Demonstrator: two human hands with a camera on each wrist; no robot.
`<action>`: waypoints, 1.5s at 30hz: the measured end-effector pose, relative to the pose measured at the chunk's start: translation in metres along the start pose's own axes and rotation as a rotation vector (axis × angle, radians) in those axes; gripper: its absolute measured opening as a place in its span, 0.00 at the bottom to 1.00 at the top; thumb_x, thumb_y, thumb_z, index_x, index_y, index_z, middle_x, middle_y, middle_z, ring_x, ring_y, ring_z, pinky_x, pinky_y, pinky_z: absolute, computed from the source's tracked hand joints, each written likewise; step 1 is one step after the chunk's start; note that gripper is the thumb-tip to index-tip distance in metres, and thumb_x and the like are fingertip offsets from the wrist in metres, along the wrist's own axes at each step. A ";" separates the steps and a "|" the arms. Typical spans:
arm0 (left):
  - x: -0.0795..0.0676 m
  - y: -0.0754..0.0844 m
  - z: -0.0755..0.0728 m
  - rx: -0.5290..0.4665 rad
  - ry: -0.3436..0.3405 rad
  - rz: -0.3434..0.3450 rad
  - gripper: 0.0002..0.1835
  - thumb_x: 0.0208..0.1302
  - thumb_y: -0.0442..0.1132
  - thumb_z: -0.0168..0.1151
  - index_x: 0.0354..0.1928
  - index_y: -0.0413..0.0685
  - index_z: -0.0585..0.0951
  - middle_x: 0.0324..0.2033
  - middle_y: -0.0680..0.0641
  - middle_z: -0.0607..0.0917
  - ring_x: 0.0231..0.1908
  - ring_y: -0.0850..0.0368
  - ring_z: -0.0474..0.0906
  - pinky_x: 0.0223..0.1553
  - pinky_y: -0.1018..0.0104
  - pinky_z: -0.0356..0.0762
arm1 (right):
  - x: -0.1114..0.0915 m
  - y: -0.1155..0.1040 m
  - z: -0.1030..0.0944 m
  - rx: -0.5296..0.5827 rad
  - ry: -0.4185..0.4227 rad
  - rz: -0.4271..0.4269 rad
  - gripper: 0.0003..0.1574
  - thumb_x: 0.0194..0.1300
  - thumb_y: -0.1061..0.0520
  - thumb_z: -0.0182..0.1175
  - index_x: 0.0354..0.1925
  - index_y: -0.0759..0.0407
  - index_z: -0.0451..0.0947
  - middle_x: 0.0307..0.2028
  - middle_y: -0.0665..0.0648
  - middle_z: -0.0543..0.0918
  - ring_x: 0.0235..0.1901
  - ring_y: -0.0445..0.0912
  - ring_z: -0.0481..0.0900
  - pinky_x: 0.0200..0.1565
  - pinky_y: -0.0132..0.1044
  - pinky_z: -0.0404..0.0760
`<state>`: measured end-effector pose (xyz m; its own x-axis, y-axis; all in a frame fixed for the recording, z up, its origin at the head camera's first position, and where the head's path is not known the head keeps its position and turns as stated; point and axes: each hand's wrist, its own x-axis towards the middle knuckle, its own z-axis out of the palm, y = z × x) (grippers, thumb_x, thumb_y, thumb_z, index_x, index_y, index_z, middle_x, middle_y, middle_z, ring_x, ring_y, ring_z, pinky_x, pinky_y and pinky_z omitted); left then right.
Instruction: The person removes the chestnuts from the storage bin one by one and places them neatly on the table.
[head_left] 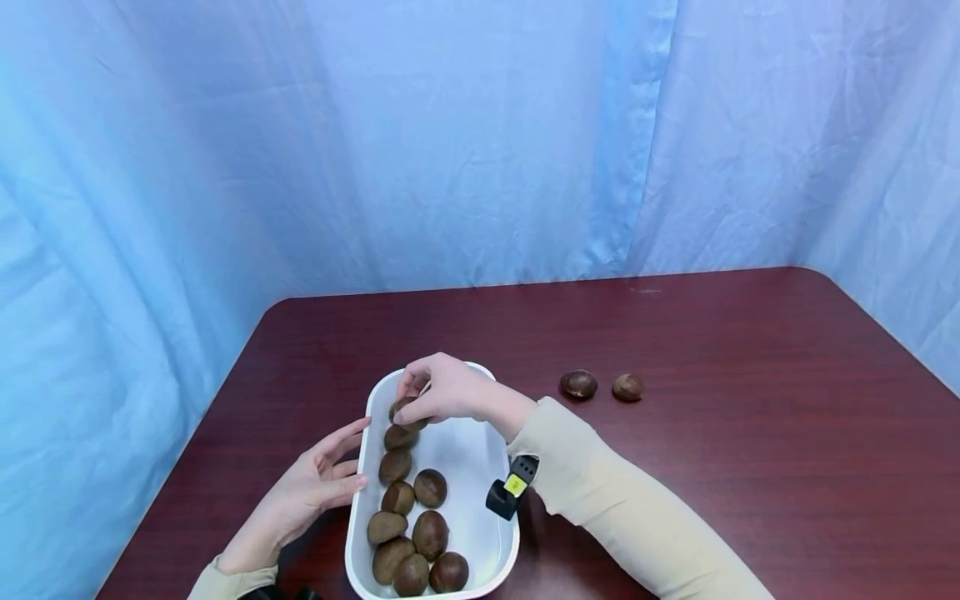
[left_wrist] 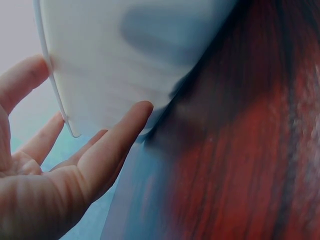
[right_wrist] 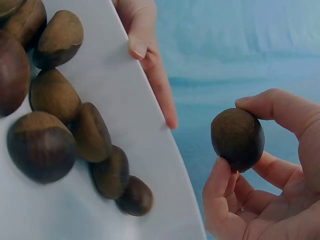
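Observation:
A white tray [head_left: 472, 467] holds several brown chestnuts [head_left: 431, 535], most of them in a line along its left side and grouped at the near end. My left hand [head_left: 318, 483] rests against the tray's left side, fingers extended and spread, fingertips at the rim; the left wrist view shows the fingers [left_wrist: 135, 117] along the tray's outer wall [left_wrist: 100, 75]. Over the tray's far left corner, my right hand [head_left: 450, 390] pinches one chestnut [right_wrist: 237, 139] between thumb and fingertips, just beyond the far end of the line.
Two more chestnuts, one darker [head_left: 578, 384] and one lighter [head_left: 627, 387], lie on the dark red wooden table [head_left: 750, 417] to the right of the tray. Blue curtains [head_left: 450, 150] hang behind and beside the table.

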<state>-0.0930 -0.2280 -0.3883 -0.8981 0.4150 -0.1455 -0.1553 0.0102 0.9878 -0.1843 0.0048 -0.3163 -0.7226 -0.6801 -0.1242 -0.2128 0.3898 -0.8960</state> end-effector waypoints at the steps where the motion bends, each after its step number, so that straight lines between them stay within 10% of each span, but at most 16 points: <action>1: 0.000 0.000 0.000 0.001 0.002 -0.002 0.38 0.65 0.31 0.58 0.73 0.46 0.51 0.67 0.35 0.56 0.51 0.61 0.78 0.46 0.62 0.80 | -0.001 -0.001 -0.002 -0.008 -0.001 -0.001 0.09 0.54 0.58 0.67 0.35 0.58 0.79 0.33 0.52 0.78 0.29 0.43 0.75 0.30 0.33 0.79; 14: 0.000 -0.001 -0.002 -0.026 -0.019 0.033 0.37 0.64 0.30 0.57 0.73 0.50 0.55 0.62 0.53 0.66 0.51 0.61 0.78 0.46 0.63 0.80 | -0.017 0.014 -0.017 -0.026 0.047 -0.044 0.08 0.54 0.58 0.67 0.33 0.57 0.78 0.32 0.53 0.77 0.26 0.42 0.74 0.29 0.33 0.76; 45: 0.001 -0.001 0.001 -0.022 -0.008 0.004 0.38 0.64 0.31 0.58 0.73 0.47 0.52 0.65 0.48 0.63 0.51 0.61 0.78 0.46 0.63 0.80 | -0.074 0.096 -0.095 0.094 0.301 0.106 0.14 0.56 0.58 0.67 0.38 0.64 0.76 0.28 0.51 0.77 0.25 0.44 0.76 0.32 0.43 0.81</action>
<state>-0.0932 -0.2270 -0.3898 -0.8956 0.4220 -0.1408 -0.1607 -0.0117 0.9869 -0.2140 0.1517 -0.3530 -0.9024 -0.4192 -0.0995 -0.0748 0.3798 -0.9220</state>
